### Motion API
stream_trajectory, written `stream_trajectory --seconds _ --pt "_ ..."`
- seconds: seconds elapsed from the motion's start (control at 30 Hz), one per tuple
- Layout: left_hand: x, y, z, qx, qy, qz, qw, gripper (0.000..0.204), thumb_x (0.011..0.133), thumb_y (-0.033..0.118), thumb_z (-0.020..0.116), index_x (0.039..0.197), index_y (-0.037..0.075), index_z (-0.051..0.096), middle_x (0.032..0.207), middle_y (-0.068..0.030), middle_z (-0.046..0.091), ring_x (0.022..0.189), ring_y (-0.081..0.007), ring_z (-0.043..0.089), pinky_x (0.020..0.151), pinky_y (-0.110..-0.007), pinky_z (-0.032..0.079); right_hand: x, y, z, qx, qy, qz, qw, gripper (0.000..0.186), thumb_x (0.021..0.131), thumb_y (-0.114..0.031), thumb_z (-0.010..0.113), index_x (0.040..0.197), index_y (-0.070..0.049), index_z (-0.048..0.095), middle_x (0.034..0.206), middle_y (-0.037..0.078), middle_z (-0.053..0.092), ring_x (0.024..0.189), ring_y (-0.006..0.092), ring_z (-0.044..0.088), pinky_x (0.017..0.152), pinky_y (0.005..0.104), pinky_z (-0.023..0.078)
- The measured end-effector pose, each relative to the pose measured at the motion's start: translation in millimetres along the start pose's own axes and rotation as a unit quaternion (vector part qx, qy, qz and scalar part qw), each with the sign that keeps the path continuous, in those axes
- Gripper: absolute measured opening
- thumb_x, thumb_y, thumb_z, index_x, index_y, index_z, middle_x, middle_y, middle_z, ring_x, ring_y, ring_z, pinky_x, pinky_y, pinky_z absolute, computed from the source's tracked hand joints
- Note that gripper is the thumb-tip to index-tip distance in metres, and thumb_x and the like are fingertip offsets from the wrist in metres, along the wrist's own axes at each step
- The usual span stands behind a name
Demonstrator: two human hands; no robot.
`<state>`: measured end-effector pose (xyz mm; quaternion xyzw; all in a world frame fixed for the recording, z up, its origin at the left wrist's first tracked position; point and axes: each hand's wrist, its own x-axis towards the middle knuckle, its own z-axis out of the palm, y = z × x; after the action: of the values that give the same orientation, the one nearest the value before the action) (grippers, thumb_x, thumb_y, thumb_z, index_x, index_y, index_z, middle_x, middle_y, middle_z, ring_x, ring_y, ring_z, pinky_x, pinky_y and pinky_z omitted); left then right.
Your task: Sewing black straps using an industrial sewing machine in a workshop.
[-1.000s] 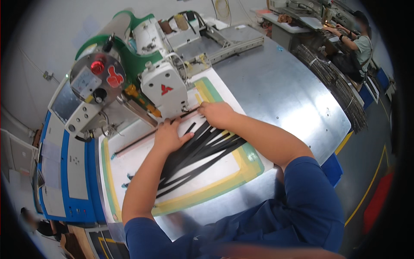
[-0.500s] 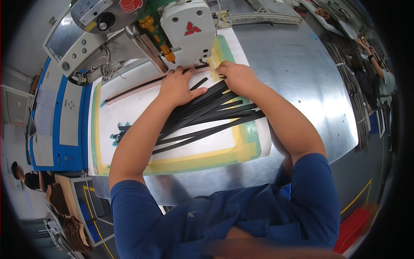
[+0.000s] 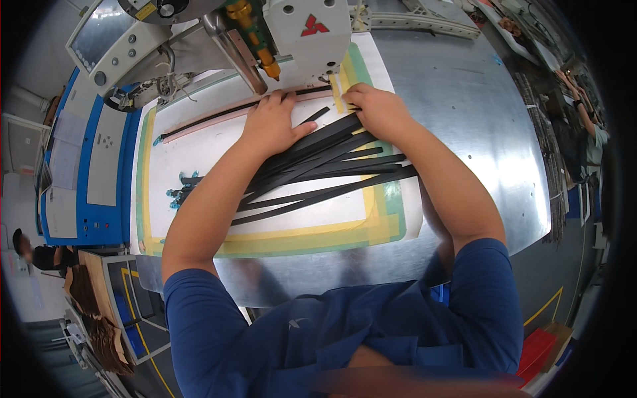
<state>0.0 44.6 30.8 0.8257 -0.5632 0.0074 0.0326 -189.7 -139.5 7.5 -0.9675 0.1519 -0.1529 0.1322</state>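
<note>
room over metal tabletop (image 3: pixel 464 132) at right, machine head (image 3: pixel 309 41) and yellow nozzle (image 3: pixel 267 60) blocking ahead, black strips (image 3: pixel 310 147) nearside

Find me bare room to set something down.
The metal tabletop looks bare between white sheet, right forearm and far rail; narrowly, between sheet and shirt. Crowded: around the left hand and right hand, among the black strips, under the machine head.

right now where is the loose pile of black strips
In the head view, the pile of black strips lies near the centre, across the white sheet, just below the left hand and right hand in the picture.
</note>
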Motion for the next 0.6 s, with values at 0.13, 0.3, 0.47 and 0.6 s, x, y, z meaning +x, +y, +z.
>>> stream_trajectory --seconds 0.13,0.3,0.47,0.6 --pt "-13 -16 -7 0.024 -0.024 -0.020 0.999 0.083 0.092 0.065 0.065 0.148 0.005 0.054 0.149 -0.0204 0.053 0.140 -0.0363 0.051 0.114 -0.050 0.042 3 -2 -11 -0.011 -0.047 0.057 0.997 0.036 0.088 -0.006 0.063 0.122 -0.013 0.073 0.125 0.007 0.068 0.110 0.0312 0.069 0.094 0.0424 0.056" --pt "-35 -54 -13 0.003 -0.033 -0.040 0.999 0.084 0.093 0.063 0.065 0.150 0.002 0.051 0.155 -0.0211 0.049 0.139 -0.0386 0.052 0.114 -0.048 0.043 1 19 -31 -0.040 -0.083 0.094 0.991 0.030 0.090 -0.010 0.066 0.119 -0.010 0.074 0.119 0.011 0.068 0.111 0.0351 0.067 0.096 0.0449 0.055" --pt "-70 -116 -14 0.021 -0.013 -0.073 0.997 0.082 0.094 0.059 0.065 0.150 0.001 0.052 0.155 -0.0227 0.051 0.139 -0.0411 0.052 0.114 -0.048 0.043 -6 57 -50 -0.011 -0.114 0.087 0.990 0.036 0.090 -0.015 0.069 0.125 -0.010 0.074 0.126 0.012 0.068 0.117 0.0346 0.066 0.101 0.0434 0.054" --pt "-92 -164 -12 0.029 0.015 -0.044 0.999 0.073 0.096 0.052 0.064 0.150 0.003 0.053 0.151 -0.0225 0.055 0.138 -0.0423 0.052 0.116 -0.047 0.041 -13 73 -60 0.094 -0.112 0.051 0.988 0.042 0.089 -0.017 0.071 0.131 -0.008 0.071 0.130 0.017 0.067 0.121 0.0371 0.064 0.105 0.0424 0.051"
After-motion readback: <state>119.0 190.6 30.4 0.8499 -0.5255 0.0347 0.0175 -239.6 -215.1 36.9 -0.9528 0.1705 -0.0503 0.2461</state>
